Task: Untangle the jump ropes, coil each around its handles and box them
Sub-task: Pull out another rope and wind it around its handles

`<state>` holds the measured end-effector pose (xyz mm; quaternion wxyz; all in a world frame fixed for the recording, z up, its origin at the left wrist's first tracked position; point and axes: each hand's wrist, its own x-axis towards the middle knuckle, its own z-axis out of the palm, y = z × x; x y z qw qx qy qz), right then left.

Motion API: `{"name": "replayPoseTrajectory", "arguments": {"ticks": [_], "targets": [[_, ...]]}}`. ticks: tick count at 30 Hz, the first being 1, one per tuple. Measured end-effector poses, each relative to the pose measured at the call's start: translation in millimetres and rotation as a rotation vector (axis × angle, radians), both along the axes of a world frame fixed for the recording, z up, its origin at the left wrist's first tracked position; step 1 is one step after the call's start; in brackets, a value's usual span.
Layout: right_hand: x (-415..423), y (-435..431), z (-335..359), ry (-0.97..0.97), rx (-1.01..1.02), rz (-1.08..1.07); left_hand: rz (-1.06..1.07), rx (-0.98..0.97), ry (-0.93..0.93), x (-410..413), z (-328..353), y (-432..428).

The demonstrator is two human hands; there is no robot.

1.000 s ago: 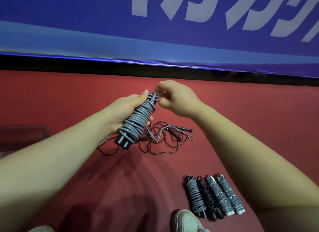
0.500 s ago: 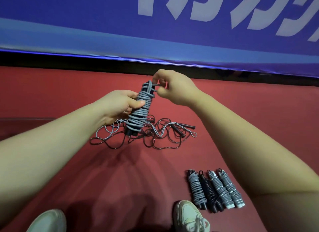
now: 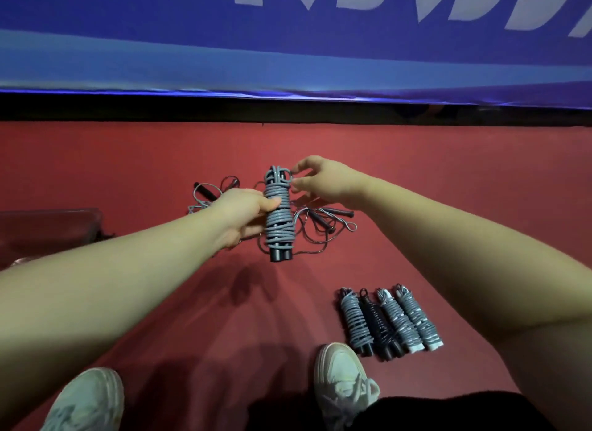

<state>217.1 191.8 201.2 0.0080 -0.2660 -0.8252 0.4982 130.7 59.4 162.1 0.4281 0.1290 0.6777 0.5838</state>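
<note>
A left hand point(image 3: 243, 211) wraps its grip round the middle of a grey jump rope point(image 3: 278, 219), coiled upright on its two black handles point(image 3: 281, 254) above the red floor point(image 3: 160, 161). The right hand point(image 3: 323, 180) hovers loose-fingered beside its top, holding nothing. The bundle looks light, springy and slick; best held mid-coil so the turns cannot slide off.

We see from one camera on the person's head. It looks forward and down, with the left hand point(image 3: 243, 214) and right hand point(image 3: 326, 182) near us.
</note>
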Motion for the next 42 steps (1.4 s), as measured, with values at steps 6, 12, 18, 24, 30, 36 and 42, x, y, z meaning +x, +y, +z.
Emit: {"name": "replayPoseTrajectory", "arguments": {"ticks": [6, 12, 18, 24, 30, 36, 42], "targets": [[29.5, 22.5, -76.9, -0.232, -0.08, -0.091, -0.03, -0.176, -0.09, 40.1, -83.6, 46.5], [68.9, 38.0, -153.4, -0.607, -0.041, -0.025, -0.19, -0.357, -0.126, 84.4, -178.9, 65.4], [94.0, 36.8, -211.6, -0.743, 0.003, 0.088, -0.467, -0.559, 0.169, 109.1, -234.9, 72.1], [87.4, 31.0, -212.9, -0.773, 0.072, 0.198, -0.7, -0.734, 0.491, 98.7, -234.2, 58.5], [53.8, 16.1, -177.2, -0.628, 0.215, 0.296, -0.703, -0.828, 0.724, 51.2, -177.0, 38.9], [10.6, 17.5, -135.6, -0.522, 0.323, 0.313, -0.635, -0.789, 0.875, -7.8, -108.2, 16.6], [-50.4, 23.3, -138.6, -0.426, 0.406, 0.186, -0.536, -0.731, 0.915, -61.9, -88.1, 15.5]]}}
